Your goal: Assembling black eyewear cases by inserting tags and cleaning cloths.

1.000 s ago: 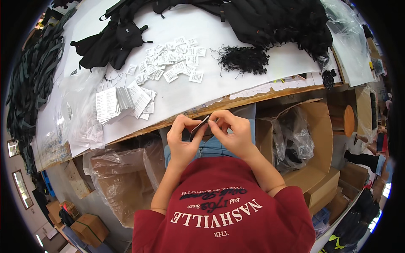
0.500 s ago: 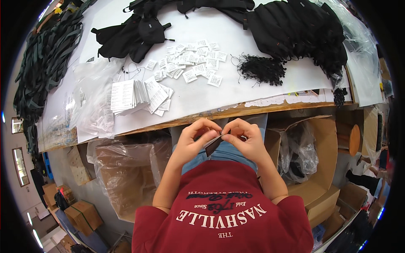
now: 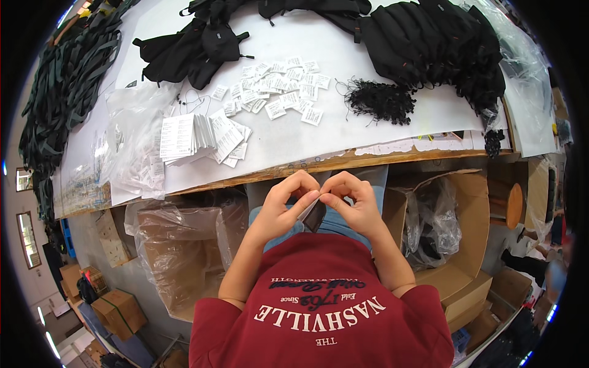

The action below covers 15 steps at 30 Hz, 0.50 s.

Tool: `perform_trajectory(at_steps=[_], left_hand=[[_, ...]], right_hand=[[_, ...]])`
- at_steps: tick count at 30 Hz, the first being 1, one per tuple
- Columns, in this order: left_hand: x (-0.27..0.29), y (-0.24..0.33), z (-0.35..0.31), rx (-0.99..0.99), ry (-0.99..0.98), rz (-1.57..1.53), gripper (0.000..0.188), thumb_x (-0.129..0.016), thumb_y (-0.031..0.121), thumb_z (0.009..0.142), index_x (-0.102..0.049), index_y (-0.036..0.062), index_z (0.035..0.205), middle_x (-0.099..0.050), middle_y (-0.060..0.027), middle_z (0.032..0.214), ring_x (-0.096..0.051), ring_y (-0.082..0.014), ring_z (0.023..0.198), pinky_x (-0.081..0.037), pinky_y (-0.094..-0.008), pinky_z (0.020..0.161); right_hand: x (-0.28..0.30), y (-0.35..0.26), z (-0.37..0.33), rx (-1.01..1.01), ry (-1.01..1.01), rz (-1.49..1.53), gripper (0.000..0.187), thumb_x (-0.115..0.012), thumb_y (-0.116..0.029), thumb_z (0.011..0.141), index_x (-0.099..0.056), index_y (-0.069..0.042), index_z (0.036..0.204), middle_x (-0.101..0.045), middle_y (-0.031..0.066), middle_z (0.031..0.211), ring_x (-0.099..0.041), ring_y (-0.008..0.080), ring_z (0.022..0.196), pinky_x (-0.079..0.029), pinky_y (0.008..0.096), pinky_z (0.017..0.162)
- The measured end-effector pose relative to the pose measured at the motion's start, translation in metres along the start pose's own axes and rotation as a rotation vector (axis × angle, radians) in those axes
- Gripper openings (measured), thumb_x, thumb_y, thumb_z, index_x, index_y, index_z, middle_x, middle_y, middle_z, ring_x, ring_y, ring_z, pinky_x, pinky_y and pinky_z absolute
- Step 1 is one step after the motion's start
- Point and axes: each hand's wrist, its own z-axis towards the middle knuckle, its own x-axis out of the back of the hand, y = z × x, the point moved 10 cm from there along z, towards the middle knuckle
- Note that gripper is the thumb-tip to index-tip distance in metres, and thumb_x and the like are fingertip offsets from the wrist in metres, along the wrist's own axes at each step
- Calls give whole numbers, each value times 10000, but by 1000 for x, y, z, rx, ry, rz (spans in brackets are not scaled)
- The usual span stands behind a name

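Observation:
Just beyond my lap, in front of the table's near edge, my two hands meet fingertip to fingertip. My left hand (image 3: 287, 205) pinches a small hang tag (image 3: 315, 217), dark on one face with a pale edge, hanging down between the hands. The fingers of my right hand (image 3: 351, 202) are pinched at the tag's top corner; whether a string is between them is too small to see. On the table lie a fanned stack of white printed cards (image 3: 184, 136), scattered small white labels (image 3: 285, 86) and a heap of black tag strings (image 3: 380, 101).
Black fabric bags (image 3: 429, 40) are piled at the far right, more bags (image 3: 193, 52) at the far left. Clear plastic bags (image 3: 138, 141) lie beside the cards. Below the wooden table edge (image 3: 276, 175) stand a plastic-lined carton (image 3: 184, 245) and an open carton (image 3: 466, 227). Dark straps (image 3: 67, 92) hang at left.
The tag has turned slightly between my fingers, so more of its dark face shows. Both hands stay close together in nearly the same place.

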Motion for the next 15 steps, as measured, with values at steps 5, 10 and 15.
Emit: perform_trajectory(at_steps=[5,10,15], left_hand=[[10,11,-2,-27,163,30,76,-560,64,915,-554,-7,888,-541,-38,838,-514,-78,700,-418,-202,632],[21,37,7,-74,197,31,122,-557,83,900,-589,-5,977,-559,-61,929,-531,-99,760,-435,-236,698],[89,224,-60,-339,81,-147,277,-565,172,845,-608,-31,1028,-556,-109,1018,-549,-171,836,-430,-276,796]], right_hand=[[-24,17,-3,-320,-197,386,116,-593,-153,925,-569,-41,902,-529,-28,616,-394,13,499,-269,185,445],[-20,21,-4,-304,-167,386,107,-601,-120,914,-588,-17,886,-528,-29,626,-395,7,475,-267,177,422],[-6,26,-7,-271,-71,382,93,-622,-104,897,-629,-12,890,-568,-11,641,-380,9,458,-260,178,420]])
